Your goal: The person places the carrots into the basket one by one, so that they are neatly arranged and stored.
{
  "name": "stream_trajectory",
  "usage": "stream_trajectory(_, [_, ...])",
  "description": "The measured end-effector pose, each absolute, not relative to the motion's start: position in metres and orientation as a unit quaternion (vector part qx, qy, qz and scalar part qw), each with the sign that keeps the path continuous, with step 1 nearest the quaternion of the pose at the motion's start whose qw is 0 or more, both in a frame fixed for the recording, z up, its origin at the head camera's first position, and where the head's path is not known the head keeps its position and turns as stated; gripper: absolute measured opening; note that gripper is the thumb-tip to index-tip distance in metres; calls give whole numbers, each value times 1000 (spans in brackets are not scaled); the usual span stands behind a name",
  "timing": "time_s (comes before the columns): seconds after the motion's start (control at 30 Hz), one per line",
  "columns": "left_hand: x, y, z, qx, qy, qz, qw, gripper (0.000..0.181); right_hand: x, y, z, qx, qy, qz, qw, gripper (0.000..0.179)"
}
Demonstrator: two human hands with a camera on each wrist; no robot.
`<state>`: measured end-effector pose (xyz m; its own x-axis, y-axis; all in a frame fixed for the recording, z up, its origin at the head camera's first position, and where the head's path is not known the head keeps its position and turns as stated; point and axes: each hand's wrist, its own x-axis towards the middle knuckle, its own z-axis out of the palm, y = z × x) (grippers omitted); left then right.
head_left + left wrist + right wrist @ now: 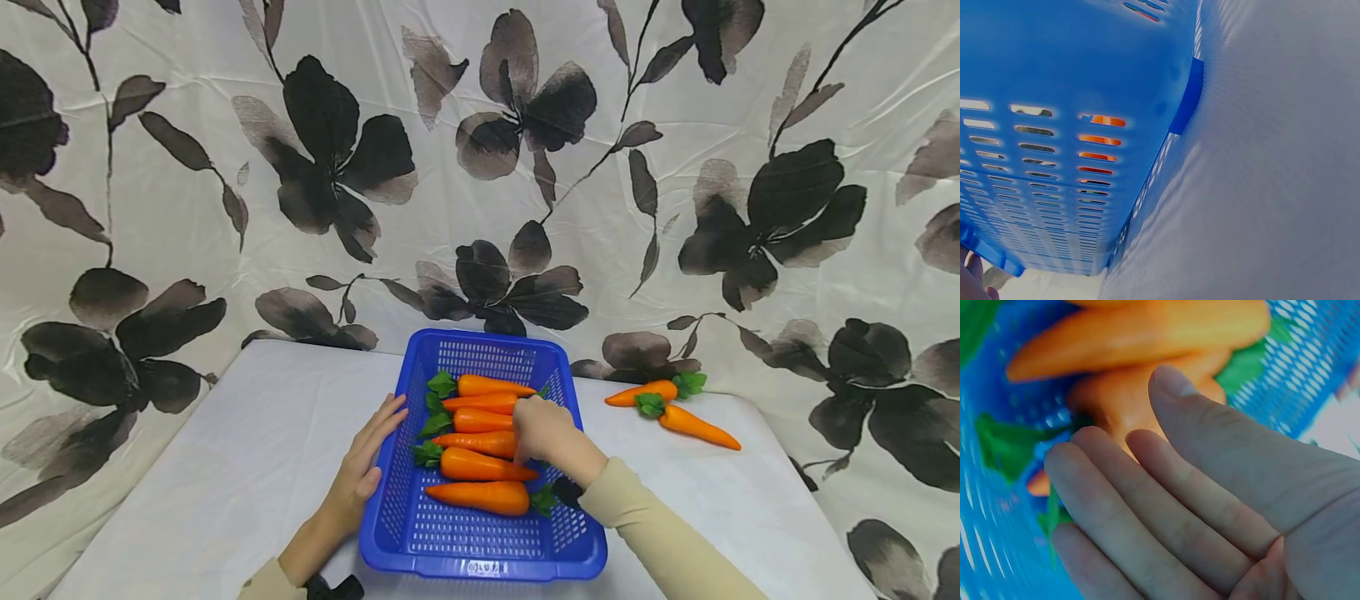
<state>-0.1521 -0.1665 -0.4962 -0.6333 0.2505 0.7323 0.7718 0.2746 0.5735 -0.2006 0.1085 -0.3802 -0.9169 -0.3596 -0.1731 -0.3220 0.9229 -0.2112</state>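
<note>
Several orange carrots with green leafy tops lie crosswise in a row in a blue plastic basket, among them a front carrot with its top to the right. My right hand reaches in over the right ends of the middle carrots. In the right wrist view its fingers are loosely bent with the thumb apart, and the palm holds nothing. Carrots show just beyond the fingertips. My left hand rests with straight fingers along the basket's left rim, outside it.
Two more carrots lie on the white table at the right of the basket: a rear carrot and a front one, close together. A floral cloth hangs behind the table. The basket's perforated side wall fills much of the left wrist view.
</note>
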Motion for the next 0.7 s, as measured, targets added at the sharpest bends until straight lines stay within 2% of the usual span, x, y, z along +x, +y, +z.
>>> stream_trajectory(0.4, [-153,-167,-497,-339,-754,-498,261,65,-203,151,-335,-175,948,-247,98,15])
stream_trajectory(0.7, [-153,-168,-498,-336,-758,-496,257,64,-200,206,-326,-191,919,-346,10,15])
